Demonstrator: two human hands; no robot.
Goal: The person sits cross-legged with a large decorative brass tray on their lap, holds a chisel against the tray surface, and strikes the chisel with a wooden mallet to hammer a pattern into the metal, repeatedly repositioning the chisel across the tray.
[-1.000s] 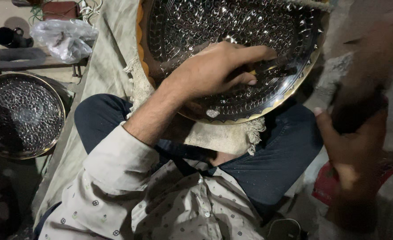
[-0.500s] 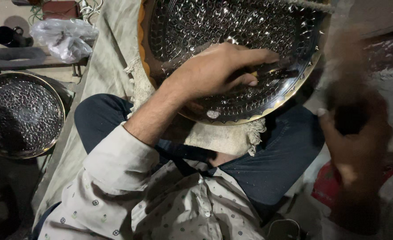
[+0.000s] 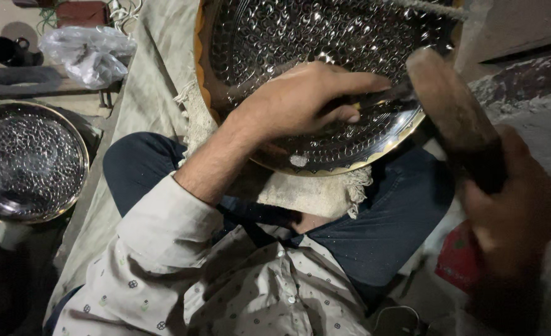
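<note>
The large embossed metal tray [image 3: 325, 37] lay tilted on our lap, its lower rim resting on a pale fringed cloth [image 3: 300, 193] over our dark trousers [image 3: 381, 218]; its surface was covered with small hammered marks, and it held nothing loose that we could see. Our left hand [image 3: 306, 99] was pressed flat-knuckled on the tray, its fingers curled around a thin dark punch [image 3: 381, 99] whose tip touched the metal; it had kept almost the same place as half a second before. What had changed was the hammer [image 3: 450, 112]: earlier it was raised and blurred at the right edge, and now its worn head stood just beside the end of the punch, so we judged that a blow was landing or had just landed. Our right hand [image 3: 512, 224] was clenched around the hammer handle. Further out, at the left, a second round embossed tray [image 3: 29, 162] stood apart, also empty; behind it a crumpled plastic bag [image 3: 89, 53] lay on a low bench [image 3: 14, 90].
</note>
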